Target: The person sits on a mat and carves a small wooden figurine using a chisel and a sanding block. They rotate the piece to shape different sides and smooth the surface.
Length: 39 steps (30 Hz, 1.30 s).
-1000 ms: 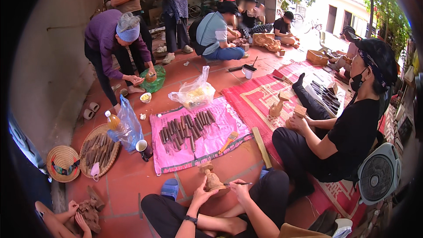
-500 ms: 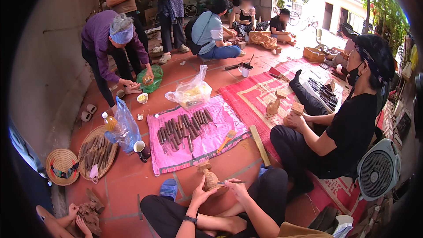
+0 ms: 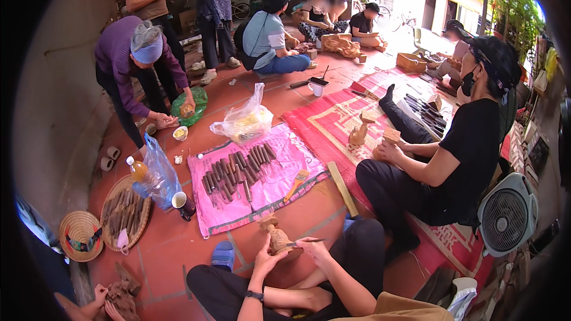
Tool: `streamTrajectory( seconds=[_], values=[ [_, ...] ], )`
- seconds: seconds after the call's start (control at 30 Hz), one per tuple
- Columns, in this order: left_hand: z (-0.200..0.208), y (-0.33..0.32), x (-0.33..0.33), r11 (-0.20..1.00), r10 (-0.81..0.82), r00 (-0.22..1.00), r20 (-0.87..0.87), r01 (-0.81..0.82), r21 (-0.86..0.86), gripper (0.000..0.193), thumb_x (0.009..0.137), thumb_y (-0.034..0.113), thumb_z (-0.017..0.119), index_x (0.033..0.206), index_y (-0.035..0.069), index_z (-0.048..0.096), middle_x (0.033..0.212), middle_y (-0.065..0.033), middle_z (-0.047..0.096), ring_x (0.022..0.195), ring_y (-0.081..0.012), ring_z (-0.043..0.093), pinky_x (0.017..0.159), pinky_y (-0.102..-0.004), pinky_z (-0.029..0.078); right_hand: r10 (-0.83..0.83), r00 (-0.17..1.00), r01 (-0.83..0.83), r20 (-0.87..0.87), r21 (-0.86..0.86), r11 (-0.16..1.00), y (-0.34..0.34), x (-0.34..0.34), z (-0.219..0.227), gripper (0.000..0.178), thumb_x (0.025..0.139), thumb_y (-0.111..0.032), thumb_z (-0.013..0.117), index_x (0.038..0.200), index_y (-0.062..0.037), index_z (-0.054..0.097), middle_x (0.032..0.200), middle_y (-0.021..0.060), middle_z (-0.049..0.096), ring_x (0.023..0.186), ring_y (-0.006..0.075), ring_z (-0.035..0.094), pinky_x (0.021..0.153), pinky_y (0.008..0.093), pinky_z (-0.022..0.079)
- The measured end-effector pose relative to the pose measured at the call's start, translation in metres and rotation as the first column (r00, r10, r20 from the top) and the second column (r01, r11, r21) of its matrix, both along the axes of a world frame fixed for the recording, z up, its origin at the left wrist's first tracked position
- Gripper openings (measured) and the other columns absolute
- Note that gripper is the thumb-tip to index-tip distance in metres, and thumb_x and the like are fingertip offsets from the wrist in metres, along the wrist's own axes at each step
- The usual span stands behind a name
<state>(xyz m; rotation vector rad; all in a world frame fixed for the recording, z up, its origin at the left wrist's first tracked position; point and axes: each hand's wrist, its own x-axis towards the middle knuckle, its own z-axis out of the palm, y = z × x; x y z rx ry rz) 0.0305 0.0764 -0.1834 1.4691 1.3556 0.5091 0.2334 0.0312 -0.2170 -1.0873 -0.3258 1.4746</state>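
A light-brown wooden carving [image 3: 278, 239] leans above my crossed legs, its narrow neck and wider top pointing away from me. My left hand [image 3: 265, 260] is closed around its near left side. In my right hand [image 3: 314, 249] is a slim carving tool [image 3: 304, 241] with a dark shaft, pinched like a pen, its tip against or very close to the wood. Beyond the carving lies a pink cloth [image 3: 208, 220] with several rows of carving chisels [image 3: 235, 169] with dark handles. On the cloth's right side rests a flat paintbrush [image 3: 295, 185].
A wooden strip [image 3: 342, 189] lies right of the cloth. To the left stand a dark cup [image 3: 183, 205], a blue plastic bag [image 3: 163, 172] and a basket of tool handles [image 3: 125, 211]. At right, a person in black [image 3: 470, 160] holds a wooden block beside a fan [image 3: 508, 217].
The whole view has shifted slightly, so things appear a little further left. Both hands keep their hold on the carving and tool; the tool lies slightly lower against the wood.
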Motion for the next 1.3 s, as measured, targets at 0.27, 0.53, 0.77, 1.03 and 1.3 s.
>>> streamTrajectory(
  seconds=[0.27, 0.53, 0.77, 1.03, 1.3],
  values=[
    [0.006, 0.001, -0.002, 1.000, 0.014, 1.000, -0.026, -0.014, -0.008, 0.104, 0.065, 0.042, 0.085, 0.151, 0.022, 0.031, 0.127, -0.0248, 0.058, 0.118, -0.0341, 0.057, 0.099, -0.0402, 0.045, -0.083, 0.992, 0.080, -0.098, -0.044, 0.996, 0.002, 0.000, 0.002, 0.005, 0.086, -0.004, 0.066, 0.086, -0.0022, 0.062, 0.087, 0.0109, 0.067, 0.084, 0.0183, 0.066, 0.079, 0.0280, 0.052],
    [0.006, 0.001, 0.001, 1.000, 0.009, 1.000, -0.022, -0.009, -0.015, 0.102, 0.066, 0.039, 0.085, 0.151, 0.022, 0.031, 0.125, -0.0231, 0.060, 0.114, -0.0321, 0.060, 0.095, -0.0396, 0.047, -0.082, 0.995, 0.080, -0.062, -0.027, 0.996, 0.003, 0.003, -0.008, 0.002, 0.086, -0.004, 0.067, 0.086, -0.0030, 0.065, 0.085, 0.0081, 0.068, 0.080, 0.0148, 0.065, 0.077, 0.0252, 0.050],
    [0.007, 0.000, 0.007, 1.000, -0.016, 0.999, 0.037, 0.017, -0.012, 0.100, 0.072, 0.021, 0.084, 0.153, 0.017, 0.025, 0.119, -0.0180, 0.063, 0.106, -0.0227, 0.062, 0.092, -0.0325, 0.048, 0.030, 0.987, -0.043, 0.158, 0.078, 0.996, 0.008, -0.003, 0.004, 0.004, 0.085, -0.005, 0.069, 0.084, -0.0024, 0.067, 0.083, 0.0062, 0.069, 0.077, 0.0130, 0.064, 0.075, 0.0232, 0.048],
    [-0.003, 0.002, 0.003, 1.000, 0.015, 0.997, 0.074, -0.013, -0.025, 0.101, 0.067, 0.032, 0.085, 0.151, 0.017, 0.031, 0.116, -0.0162, 0.064, 0.108, -0.0286, 0.063, 0.092, -0.0381, 0.049, 0.005, 0.971, -0.021, 0.238, 0.063, 0.998, 0.010, -0.010, 0.008, 0.004, 0.083, -0.003, 0.069, 0.082, -0.0015, 0.066, 0.083, 0.0089, 0.069, 0.076, 0.0156, 0.066, 0.075, 0.0265, 0.052],
    [0.006, 0.001, 0.003, 1.000, 0.001, 0.999, 0.041, -0.001, -0.012, 0.101, 0.068, 0.038, 0.085, 0.151, 0.020, 0.031, 0.125, -0.0240, 0.060, 0.116, -0.0324, 0.059, 0.097, -0.0387, 0.046, -0.053, 0.994, 0.051, 0.096, 0.019, 0.999, 0.012, -0.002, -0.001, 0.008, 0.082, -0.002, 0.071, 0.080, -0.0027, 0.063, 0.082, 0.0090, 0.068, 0.075, 0.0144, 0.065, 0.072, 0.0266, 0.051]
  ],
)
